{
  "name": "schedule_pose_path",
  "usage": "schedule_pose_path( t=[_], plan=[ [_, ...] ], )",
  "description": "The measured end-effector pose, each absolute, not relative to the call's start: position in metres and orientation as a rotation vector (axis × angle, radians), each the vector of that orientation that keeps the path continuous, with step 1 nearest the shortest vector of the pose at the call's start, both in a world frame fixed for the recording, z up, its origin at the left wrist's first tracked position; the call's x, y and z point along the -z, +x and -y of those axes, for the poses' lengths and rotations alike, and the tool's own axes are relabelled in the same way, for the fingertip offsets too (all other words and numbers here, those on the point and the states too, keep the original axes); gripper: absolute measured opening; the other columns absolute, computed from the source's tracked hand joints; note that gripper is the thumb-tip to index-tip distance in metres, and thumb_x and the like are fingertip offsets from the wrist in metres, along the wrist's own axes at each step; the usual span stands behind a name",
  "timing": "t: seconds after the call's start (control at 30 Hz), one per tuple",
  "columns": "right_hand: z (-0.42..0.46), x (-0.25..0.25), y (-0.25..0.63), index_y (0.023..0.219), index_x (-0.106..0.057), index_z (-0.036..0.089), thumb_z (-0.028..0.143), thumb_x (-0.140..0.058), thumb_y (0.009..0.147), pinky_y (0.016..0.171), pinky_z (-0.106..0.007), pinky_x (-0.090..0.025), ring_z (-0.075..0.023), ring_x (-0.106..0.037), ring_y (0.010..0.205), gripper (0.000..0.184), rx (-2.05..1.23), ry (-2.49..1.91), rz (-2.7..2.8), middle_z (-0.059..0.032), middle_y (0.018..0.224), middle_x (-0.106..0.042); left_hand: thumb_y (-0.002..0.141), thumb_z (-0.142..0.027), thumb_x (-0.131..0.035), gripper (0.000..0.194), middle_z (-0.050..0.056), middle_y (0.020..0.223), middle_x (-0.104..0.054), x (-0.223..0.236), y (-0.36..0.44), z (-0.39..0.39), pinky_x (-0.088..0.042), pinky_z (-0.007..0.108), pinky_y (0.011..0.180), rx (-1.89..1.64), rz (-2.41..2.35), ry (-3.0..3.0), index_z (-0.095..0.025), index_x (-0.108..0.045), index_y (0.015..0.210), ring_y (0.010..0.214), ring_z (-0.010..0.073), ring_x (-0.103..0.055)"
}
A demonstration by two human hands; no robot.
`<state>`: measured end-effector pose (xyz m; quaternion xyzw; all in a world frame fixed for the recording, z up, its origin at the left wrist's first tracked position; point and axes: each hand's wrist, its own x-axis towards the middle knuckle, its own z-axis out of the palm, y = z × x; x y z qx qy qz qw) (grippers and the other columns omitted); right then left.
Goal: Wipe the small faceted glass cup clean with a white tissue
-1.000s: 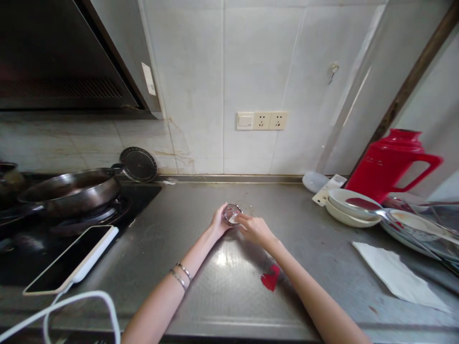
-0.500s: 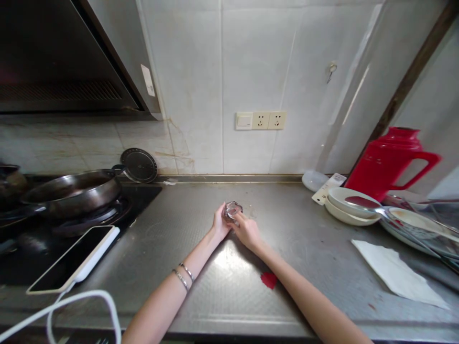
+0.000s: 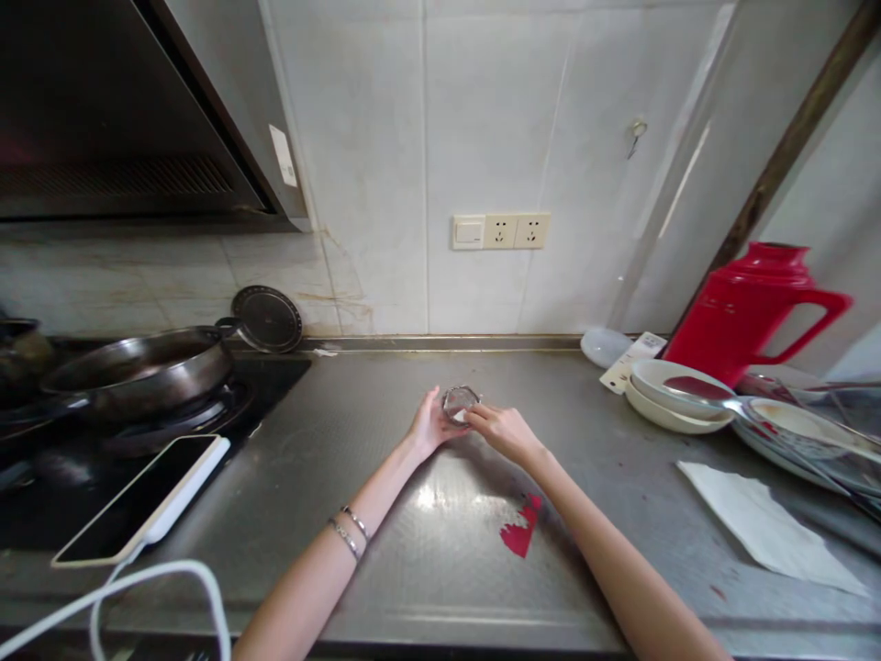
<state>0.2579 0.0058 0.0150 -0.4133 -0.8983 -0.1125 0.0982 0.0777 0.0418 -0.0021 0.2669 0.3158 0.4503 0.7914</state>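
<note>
A small clear glass (image 3: 460, 401) with something white inside stands on the steel counter (image 3: 385, 441), near its middle. My left hand (image 3: 430, 427) cups the glass from the left, fingers curled round its side. From the right, my right hand (image 3: 502, 431) pinches the glass's rim with its fingertips. Two thin bracelets sit on my left wrist (image 3: 350, 530).
At left, a wok (image 3: 138, 367) sits on the gas stove, with a phone (image 3: 138, 500) and a white cable (image 3: 117, 597) in front. A red smear (image 3: 519, 532) marks the counter. At right are stacked white dishes (image 3: 678, 395), a red thermos jug (image 3: 750, 308) and a paper sheet (image 3: 757, 528).
Both hands and the glass have shifted slightly to the right. My right hand has moved from the near side of the glass to its right side.
</note>
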Motion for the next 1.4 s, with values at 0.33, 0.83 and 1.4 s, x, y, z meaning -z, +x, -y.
schedule_pose_path(
  t=[0.33,0.83,1.4],
  plan=[
    [-0.008,-0.010,0.258,0.105,-0.063,0.025,0.017,-0.045,0.090,0.076,-0.024,-0.046,-0.0189,-0.062,0.095,0.025,0.071,-1.276,2.530,-0.0056,0.106,-0.066,0.080,-0.037,-0.064,0.030,0.015,0.083,-0.069,0.010,0.086,-0.038,-0.055,0.042,0.065,-1.152,-0.701,0.642,-0.009,-0.063,0.092,0.068,0.0246,-0.066],
    [-0.007,0.018,0.209,0.105,-0.060,0.019,0.028,-0.054,0.088,0.077,-0.026,-0.048,-0.0185,-0.063,0.093,0.020,-0.097,-1.376,2.053,-0.0081,0.113,-0.063,0.087,-0.027,-0.052,0.023,0.008,0.072,-0.068,0.011,0.096,-0.034,-0.049,0.026,0.061,-1.185,-0.490,0.433,-0.010,-0.062,0.074,0.061,0.0152,-0.062],
    [0.000,-0.012,0.239,0.113,-0.057,0.024,0.017,-0.040,0.094,0.074,-0.026,-0.043,-0.0179,-0.062,0.089,0.026,0.288,-1.194,2.561,-0.0066,0.114,-0.062,0.083,-0.048,-0.053,0.036,0.006,0.065,-0.065,-0.006,0.078,-0.040,-0.051,0.036,0.061,-1.018,-0.703,0.519,-0.013,-0.063,0.083,0.056,0.0196,-0.061]
  ],
)
